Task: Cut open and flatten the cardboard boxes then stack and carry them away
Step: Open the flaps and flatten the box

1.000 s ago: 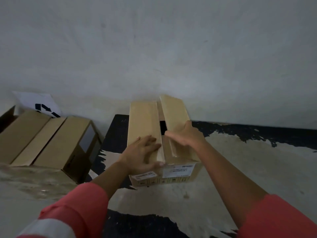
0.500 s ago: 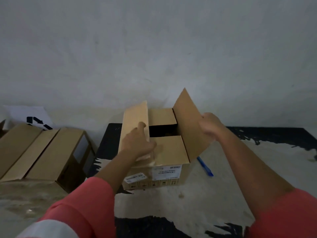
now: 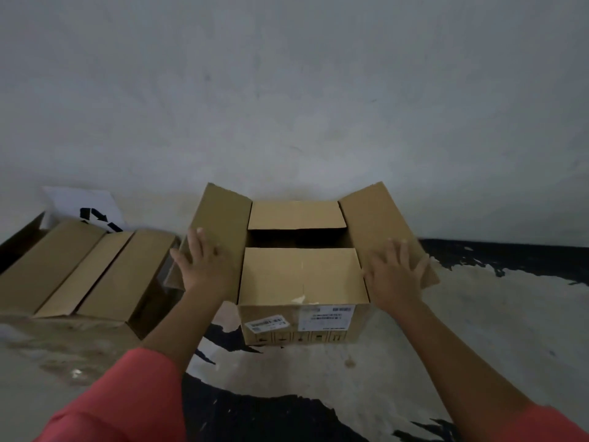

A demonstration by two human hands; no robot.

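A brown cardboard box (image 3: 302,323) with white labels on its near side stands on the floor in front of me. Its two long flaps are spread out to the left and right. The two short inner flaps lie over the opening with a dark gap between them. My left hand (image 3: 204,266) presses flat on the left flap (image 3: 223,218), fingers straight. My right hand (image 3: 393,275) presses flat on the right flap (image 3: 376,215), fingers spread.
A larger cardboard box (image 3: 86,272) lies on the floor to the left, close to the left flap. Behind it a white sheet with black arrows (image 3: 83,205) leans on the grey wall (image 3: 287,106). The floor (image 3: 478,330) is pale with black patches.
Both long flaps have gone from closed to spread flat outward. My hands moved apart and now press on them. The blue pen seen on the floor a moment ago is hidden by the right flap.
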